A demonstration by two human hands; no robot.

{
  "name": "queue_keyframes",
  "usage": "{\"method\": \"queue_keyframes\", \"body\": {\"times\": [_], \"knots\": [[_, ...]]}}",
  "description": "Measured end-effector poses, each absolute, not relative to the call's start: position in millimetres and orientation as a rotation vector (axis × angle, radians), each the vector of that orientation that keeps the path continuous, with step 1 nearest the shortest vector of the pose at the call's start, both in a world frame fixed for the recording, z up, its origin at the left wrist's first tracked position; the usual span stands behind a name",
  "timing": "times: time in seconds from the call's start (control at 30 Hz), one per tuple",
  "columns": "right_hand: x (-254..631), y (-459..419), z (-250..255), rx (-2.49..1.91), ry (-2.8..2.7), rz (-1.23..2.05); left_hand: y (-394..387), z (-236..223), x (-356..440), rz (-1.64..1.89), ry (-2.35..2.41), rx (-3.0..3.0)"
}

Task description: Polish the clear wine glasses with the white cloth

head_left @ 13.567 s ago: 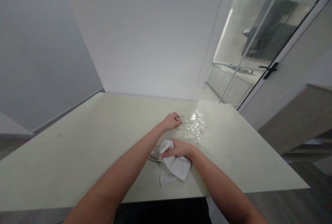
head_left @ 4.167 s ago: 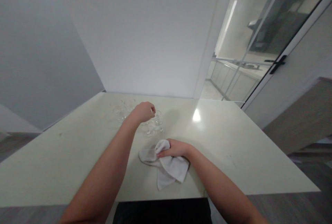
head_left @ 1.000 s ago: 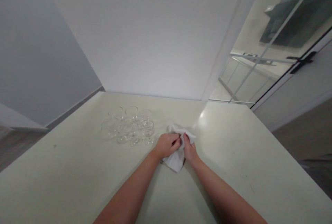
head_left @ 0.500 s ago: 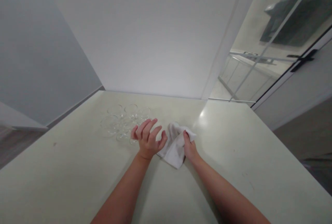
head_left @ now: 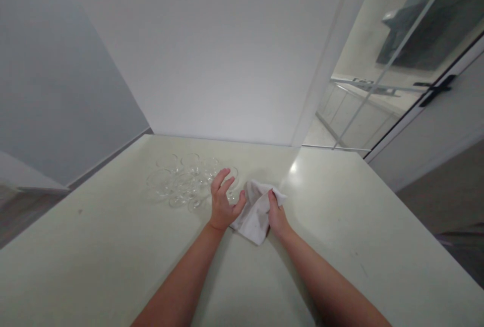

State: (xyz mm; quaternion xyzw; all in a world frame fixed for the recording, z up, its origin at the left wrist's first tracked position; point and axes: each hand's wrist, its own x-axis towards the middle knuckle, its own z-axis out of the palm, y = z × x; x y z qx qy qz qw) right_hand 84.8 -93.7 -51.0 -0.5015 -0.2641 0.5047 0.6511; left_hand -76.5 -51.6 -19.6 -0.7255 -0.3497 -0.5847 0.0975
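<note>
My right hand [head_left: 279, 216] is closed on a crumpled white cloth [head_left: 254, 216], thumb on top, in the middle of the table. Just left of the cloth is my left hand [head_left: 225, 203], its fingers curved and apart, with nothing visibly gripped. Right behind those fingers shows the rim of a clear glass [head_left: 234, 174], partly hidden by the hand; whether they touch it I cannot tell. Several more clear glasses [head_left: 185, 185], apparently stemmed, stand clustered to the left of this hand. Their outlines overlap and are faint.
The pale table [head_left: 113, 256] runs up to a white wall [head_left: 212, 64] at the back. At the far right are a glass partition [head_left: 363, 115] and a door with a black handle [head_left: 438, 90]. Light glares off the table behind the cloth.
My left hand has moved a little to the right and turned, bringing its fingers beside the rightmost glass. My right hand stays on the cloth. The view has shifted slightly.
</note>
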Motion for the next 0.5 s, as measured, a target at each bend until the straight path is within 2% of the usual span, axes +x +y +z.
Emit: {"method": "queue_keyframes", "body": {"times": [0.2,0.4,0.5], "knots": [[87,-93,-50,-1.170,-0.526,1.174,-42,-28,-64,-1.866,-1.096,-2.234],[87,-93,-51,-1.165,-0.580,1.166,-24,-46,-57,-2.254,-1.421,-2.460],[87,-90,-53,-1.109,-0.590,1.188,-20,-49,-56,-2.203,-1.563,-2.765]]}}
